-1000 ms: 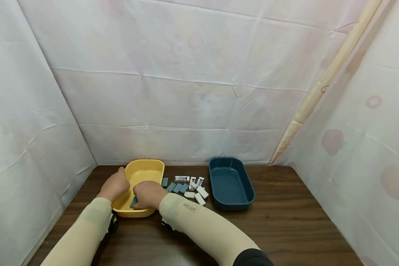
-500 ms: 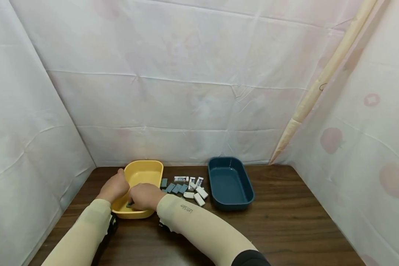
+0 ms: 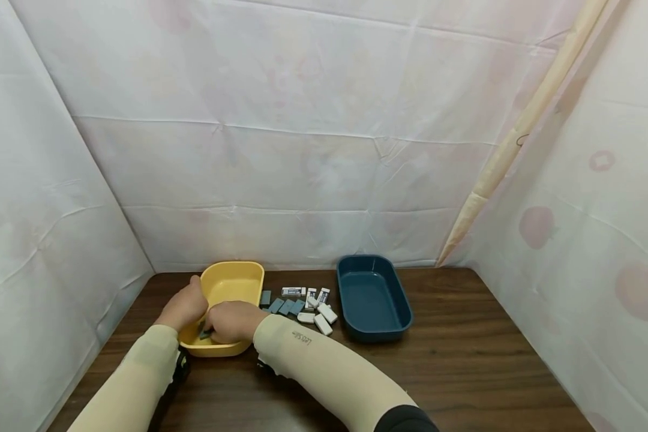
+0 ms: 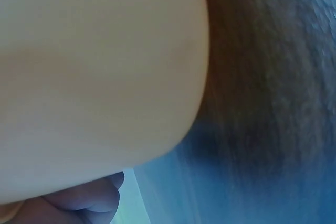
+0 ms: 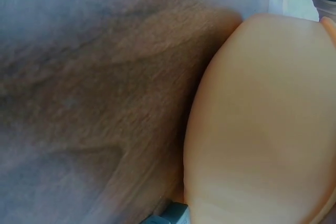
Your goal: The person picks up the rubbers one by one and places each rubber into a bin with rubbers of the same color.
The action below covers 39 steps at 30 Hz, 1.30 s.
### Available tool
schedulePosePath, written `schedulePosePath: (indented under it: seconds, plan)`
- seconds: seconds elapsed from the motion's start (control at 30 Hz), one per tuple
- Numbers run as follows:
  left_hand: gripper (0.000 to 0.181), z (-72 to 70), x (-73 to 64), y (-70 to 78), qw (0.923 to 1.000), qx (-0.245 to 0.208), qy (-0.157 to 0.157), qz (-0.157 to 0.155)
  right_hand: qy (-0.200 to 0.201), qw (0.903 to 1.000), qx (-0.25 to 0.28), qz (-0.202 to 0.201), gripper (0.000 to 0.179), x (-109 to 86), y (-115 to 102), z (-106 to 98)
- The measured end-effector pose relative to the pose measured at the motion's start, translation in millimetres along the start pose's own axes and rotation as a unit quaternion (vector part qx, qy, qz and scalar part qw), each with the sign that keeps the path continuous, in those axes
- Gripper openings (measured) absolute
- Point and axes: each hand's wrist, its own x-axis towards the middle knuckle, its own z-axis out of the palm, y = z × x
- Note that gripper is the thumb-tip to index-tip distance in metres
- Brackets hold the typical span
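My left hand (image 3: 185,305) grips the left rim of a yellow rectangular tray (image 3: 232,283) at the left of the table. Over the tray's near right part, my right hand (image 3: 231,321) pinches a blue-grey eraser (image 3: 204,334), mostly covered by the fingers. The tray's outer wall (image 4: 94,77) fills much of the left wrist view, with part of a hand's curled fingers (image 4: 86,203) below it. In the right wrist view the same wall (image 5: 257,119) stands at the right, and a blue-grey eraser block (image 5: 176,212) shows at the bottom edge.
Several blue-grey erasers (image 3: 287,306) lie right of the yellow tray. Beside them are white erasers (image 3: 323,324) and paper-sleeved ones (image 3: 294,291). A dark blue tray (image 3: 374,295) stands further right. White sheeting (image 3: 302,150) hangs behind the brown wooden table (image 3: 464,360).
My right hand has moved slightly left and deeper into the yellow tray with the blue-grey eraser. The left hand keeps its hold on the rim.
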Motion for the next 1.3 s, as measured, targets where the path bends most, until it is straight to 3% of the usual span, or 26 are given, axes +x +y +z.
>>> schedulePosePath:
  seconds: [0.2,0.3,0.6,0.73,0.9,1.1,1.3]
  plan:
    - [0.047,-0.4,-0.7,2.9,0.9997,0.024,-0.001,-0.008,0.023,0.999,0.038,0.007,0.03,-9.3,5,-7]
    - [0.053,0.5,-0.6,3.8,0.9995,0.027,-0.008,-0.018,0.04,0.9965,0.072,0.014,0.023,-18.6,15,-18]
    - [0.064,1.2,-2.0,4.0,0.9975,0.057,-0.013,-0.041,0.094,0.984,0.121,0.09,0.03,-55.3,71,-60]
    - [0.061,1.9,-1.7,3.6,0.9972,0.059,-0.01,-0.044,0.094,0.9763,0.144,0.131,0.027,-71.2,94,-58]
    - [0.061,2.3,-2.3,4.5,0.9972,0.061,-0.007,-0.043,0.07,0.9766,0.107,0.173,0.025,-81.1,108,-48]
    - [0.065,0.4,-5.9,5.0,0.9974,0.059,-0.004,-0.041,0.037,0.9762,0.08,0.198,0.034,-82.8,106,-39]
    - [0.073,-0.8,-6.8,4.2,0.997,0.065,-0.008,-0.043,0.018,0.9721,0.109,0.207,0.031,-81.7,97,-28]
